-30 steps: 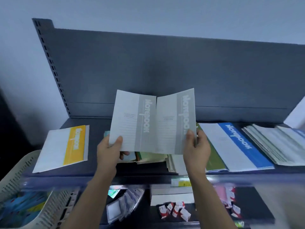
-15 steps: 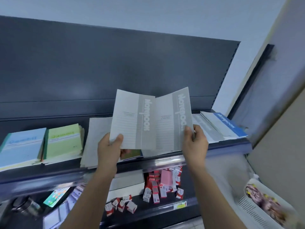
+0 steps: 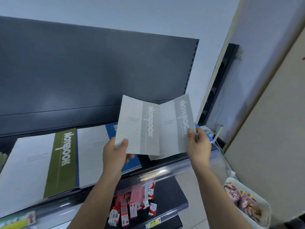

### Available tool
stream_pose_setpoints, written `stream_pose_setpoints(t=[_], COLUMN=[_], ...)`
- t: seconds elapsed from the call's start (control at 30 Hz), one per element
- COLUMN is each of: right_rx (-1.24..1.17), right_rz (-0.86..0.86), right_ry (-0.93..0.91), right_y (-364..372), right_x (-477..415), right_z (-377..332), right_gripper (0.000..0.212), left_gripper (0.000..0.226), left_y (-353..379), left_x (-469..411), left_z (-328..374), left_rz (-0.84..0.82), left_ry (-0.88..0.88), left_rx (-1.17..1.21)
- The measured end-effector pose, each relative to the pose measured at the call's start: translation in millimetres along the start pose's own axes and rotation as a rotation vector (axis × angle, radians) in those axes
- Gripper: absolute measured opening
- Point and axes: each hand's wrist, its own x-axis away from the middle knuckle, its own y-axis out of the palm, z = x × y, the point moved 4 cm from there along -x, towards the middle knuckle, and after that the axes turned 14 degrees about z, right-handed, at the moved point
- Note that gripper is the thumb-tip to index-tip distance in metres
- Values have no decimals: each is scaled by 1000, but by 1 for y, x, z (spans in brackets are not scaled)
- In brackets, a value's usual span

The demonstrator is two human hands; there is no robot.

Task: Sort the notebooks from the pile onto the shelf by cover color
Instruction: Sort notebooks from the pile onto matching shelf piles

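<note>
The shelf (image 3: 165, 172) already carries a green notebook (image 3: 61, 162) and a blue notebook (image 3: 130, 164) lying flat side by side, so sorting looks partly done. Two grey notebooks (image 3: 155, 128) are held fanned above its right end, unplaced; the left hand (image 3: 113, 154) and right hand (image 3: 198, 144) each close their fingers on a lower corner.

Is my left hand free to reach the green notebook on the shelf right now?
Probably not: the left hand is pinching a grey notebook. The green notebook lies uncovered, just left of it.
</note>
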Motion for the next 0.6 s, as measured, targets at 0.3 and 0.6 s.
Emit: stream_pose_setpoints(t=[0.3,0.6], right_rx=[50,121], right_rz=[-105,-285], right_ry=[102,129], right_y=[11,20], right_x=[-100,-163], right_z=[42,88], right_gripper=[21,17], left_gripper=[15,12], left_y=[80,114], left_x=[-5,11], left_z=[-3,-11], left_rz=[66,226], left_ry=[88,191], left_rx=[-132,-358])
